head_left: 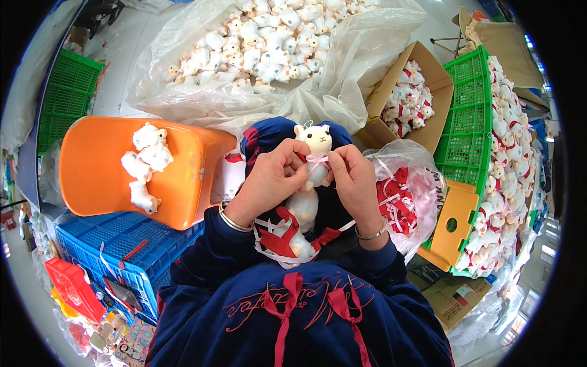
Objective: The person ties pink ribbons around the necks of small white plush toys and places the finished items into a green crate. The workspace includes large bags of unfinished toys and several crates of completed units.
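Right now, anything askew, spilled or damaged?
No clear spill or damage. Slightly odd: several plush animals lie loose on the orange plastic chair, while batches sit in the clear plastic bag and cardboard box. The pink-bowed plush animal between left hand and right hand looks normal.

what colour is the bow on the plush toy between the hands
Pale pink: the bow at the neck of the plush toy, seen in the head view.
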### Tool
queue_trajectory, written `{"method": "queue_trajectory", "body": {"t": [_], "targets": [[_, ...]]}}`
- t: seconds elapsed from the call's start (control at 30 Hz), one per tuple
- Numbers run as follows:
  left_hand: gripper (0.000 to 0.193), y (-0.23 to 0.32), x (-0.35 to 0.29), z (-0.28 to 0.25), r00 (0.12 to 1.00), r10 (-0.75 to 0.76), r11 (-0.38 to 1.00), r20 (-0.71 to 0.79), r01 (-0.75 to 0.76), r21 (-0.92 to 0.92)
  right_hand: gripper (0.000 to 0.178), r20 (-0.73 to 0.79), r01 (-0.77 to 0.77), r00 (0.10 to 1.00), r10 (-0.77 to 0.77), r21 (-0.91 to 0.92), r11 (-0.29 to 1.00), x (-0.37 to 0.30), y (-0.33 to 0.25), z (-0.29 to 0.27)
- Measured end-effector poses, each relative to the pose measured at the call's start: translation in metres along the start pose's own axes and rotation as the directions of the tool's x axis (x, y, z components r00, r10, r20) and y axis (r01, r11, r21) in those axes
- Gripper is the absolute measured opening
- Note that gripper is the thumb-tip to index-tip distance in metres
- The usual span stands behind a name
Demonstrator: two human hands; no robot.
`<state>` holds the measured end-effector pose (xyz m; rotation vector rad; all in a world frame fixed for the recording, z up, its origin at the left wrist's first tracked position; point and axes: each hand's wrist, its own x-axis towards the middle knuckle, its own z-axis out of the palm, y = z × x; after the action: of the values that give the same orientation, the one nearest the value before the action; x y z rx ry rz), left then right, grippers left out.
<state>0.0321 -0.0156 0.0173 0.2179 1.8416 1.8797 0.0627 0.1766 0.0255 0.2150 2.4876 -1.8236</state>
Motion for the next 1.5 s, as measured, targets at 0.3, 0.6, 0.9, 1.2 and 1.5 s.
{"method": "queue_trajectory", "body": {"t": [0.3, 0.6, 0.9, 1.2, 1.5], "targets": [[0.010, 0.001, 0.002, 0.008, 0.995, -0.021, 0.998, -0.098, 0.026, 0.056, 0.018, -0.026, 0.012, 1.000, -0.015, -0.100, 0.995, 0.002, -0.010, 0.003], [0.013, -0.004, 0.008, 0.002, 0.996, -0.070, 0.993, -0.052, 0.064, -0.099, 0.019, -0.052, 0.043, 0.997, -0.049, -0.104, 0.994, 0.008, -0.003, 0.008], [0.013, 0.005, 0.009, 0.001, 0.994, -0.107, 0.994, -0.035, 0.107, -0.012, 0.013, 0.031, 0.012, 0.999, -0.013, 0.029, 1.000, 0.010, 0.008, 0.002], [0.017, -0.001, 0.011, 0.006, 0.994, -0.079, 0.997, -0.071, 0.078, -0.019, 0.016, 0.293, -0.191, 0.948, 0.126, 0.203, 0.960, 0.018, 0.001, -0.018], [0.015, 0.003, 0.012, 0.005, 0.993, -0.094, 0.995, -0.067, 0.096, 0.039, 0.015, 0.340, -0.165, 0.934, 0.106, 0.147, 0.975, 0.025, 0.013, -0.020]]}}
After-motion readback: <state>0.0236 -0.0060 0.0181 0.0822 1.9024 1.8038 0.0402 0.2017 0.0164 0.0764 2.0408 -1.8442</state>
